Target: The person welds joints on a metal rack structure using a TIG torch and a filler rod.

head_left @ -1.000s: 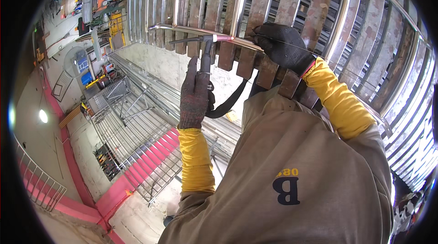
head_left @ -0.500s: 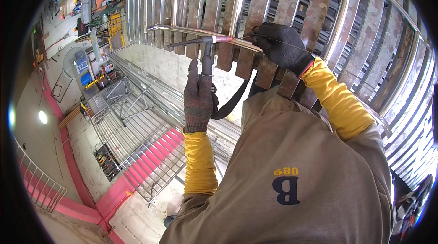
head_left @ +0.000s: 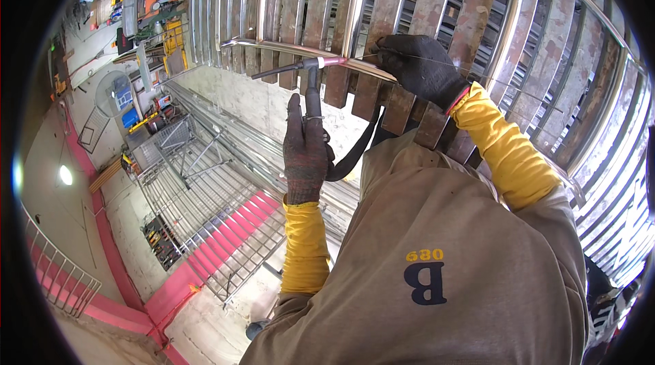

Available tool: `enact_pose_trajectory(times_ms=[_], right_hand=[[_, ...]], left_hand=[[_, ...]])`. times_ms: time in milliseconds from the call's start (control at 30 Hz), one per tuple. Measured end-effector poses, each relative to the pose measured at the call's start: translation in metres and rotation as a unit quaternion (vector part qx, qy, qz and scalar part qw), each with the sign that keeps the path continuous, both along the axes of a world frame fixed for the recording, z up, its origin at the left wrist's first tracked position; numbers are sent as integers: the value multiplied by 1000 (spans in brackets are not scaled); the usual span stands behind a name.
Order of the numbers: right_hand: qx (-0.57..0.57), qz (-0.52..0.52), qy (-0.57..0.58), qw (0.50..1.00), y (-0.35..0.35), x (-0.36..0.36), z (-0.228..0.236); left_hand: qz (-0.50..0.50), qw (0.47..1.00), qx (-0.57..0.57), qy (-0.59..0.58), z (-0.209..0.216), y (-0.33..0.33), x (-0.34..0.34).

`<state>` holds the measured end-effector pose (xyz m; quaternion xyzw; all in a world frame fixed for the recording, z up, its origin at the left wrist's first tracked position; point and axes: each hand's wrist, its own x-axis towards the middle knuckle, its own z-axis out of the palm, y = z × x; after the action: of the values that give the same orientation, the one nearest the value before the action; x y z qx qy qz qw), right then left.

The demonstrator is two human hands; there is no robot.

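My left hand (head_left: 305,160), in a dark knitted glove, is closed round the handle of a TIG welding torch (head_left: 313,99). The torch's pink nozzle points right, close to the joint where two shiny tubes of a metal frame (head_left: 280,44) meet. A black hose hangs in a loop from the torch. My right hand (head_left: 424,70), in a black glove, pinches a thin filler rod (head_left: 501,83) just right of that joint. Its long end trails off to the right, and its tip reaches toward the nozzle. Both forearms wear yellow sleeves.
The frame lies on a bench of rusty, spaced metal slats (head_left: 467,17). Below left are long metal tubes and a barred metal grille (head_left: 225,228). A round fan (head_left: 114,94) and cluttered tools stand farther left, near a pink-edged wall.
My left hand and the torch have shifted slightly right, bringing the nozzle a little nearer the joint. My right hand has barely moved.
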<state>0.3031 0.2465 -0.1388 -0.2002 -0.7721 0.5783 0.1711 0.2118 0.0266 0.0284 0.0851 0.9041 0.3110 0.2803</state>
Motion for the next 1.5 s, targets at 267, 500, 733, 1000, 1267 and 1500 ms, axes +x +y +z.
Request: enact_pose_trajectory(times_ms=[267,500,733,1000,1267,1500], right_hand=[[-8,-50,295,954,-4,5,-32],[-22,49,39,998,7,-8,-21],[-351,84,-5,932,33,2,-26],[-354,141,-88,920,38,55,54],[289,143,-111,940,61,-33,94],[135,250,-138,949,55,-54,41]], left_hand=[[-41,998,10,39,-17,-11,5],[-251,936,-56,239,-17,-13,0],[-45,998,4,43,-18,-11,0],[19,996,75,-42,-25,-25,-6],[-68,995,55,43,-50,-52,-13],[-24,999,27,-10,-26,-28,-5]])
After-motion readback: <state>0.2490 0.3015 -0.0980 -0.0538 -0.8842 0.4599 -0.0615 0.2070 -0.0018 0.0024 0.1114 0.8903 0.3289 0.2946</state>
